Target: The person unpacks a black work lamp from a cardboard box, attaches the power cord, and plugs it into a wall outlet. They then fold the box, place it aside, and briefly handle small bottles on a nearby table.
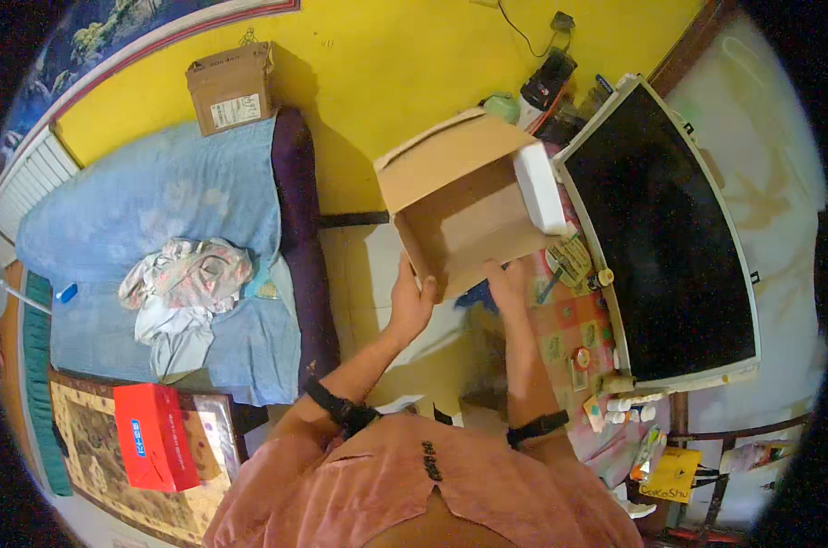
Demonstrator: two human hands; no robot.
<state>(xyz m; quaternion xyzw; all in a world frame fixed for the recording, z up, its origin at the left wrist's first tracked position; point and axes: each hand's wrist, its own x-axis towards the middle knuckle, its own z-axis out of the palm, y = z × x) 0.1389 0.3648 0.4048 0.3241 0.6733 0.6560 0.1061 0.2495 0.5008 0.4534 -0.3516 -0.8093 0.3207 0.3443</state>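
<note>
On my feed, the open cardboard box (452, 157) is held up in front of the wearer, beyond the tabletop's left edge in the view. The left hand (414, 300) is cupped at its near left corner, and the right hand (509, 281) pinches its near edge, thumb uppermost; the fingers underneath are hidden from me. I judge that this two-point hold shares the weight and keeps the mouth tilted toward the wearer. A white piece (539, 190) stands at the box's right end; I cannot tell whether it is fixed there.

For moving, I read the most room on the left, where pale floor (355, 265) shows between the couch's right edge and the box. The couch (76, 320) has a crumpled cloth (190, 279) near its middle. The right is tighter: the tabletop (564, 320) carries small items along its left edge, and the large dark screen (674, 237) stands just beyond. I can't tell whether the box's right end touches the tabletop or overhangs it.
</note>
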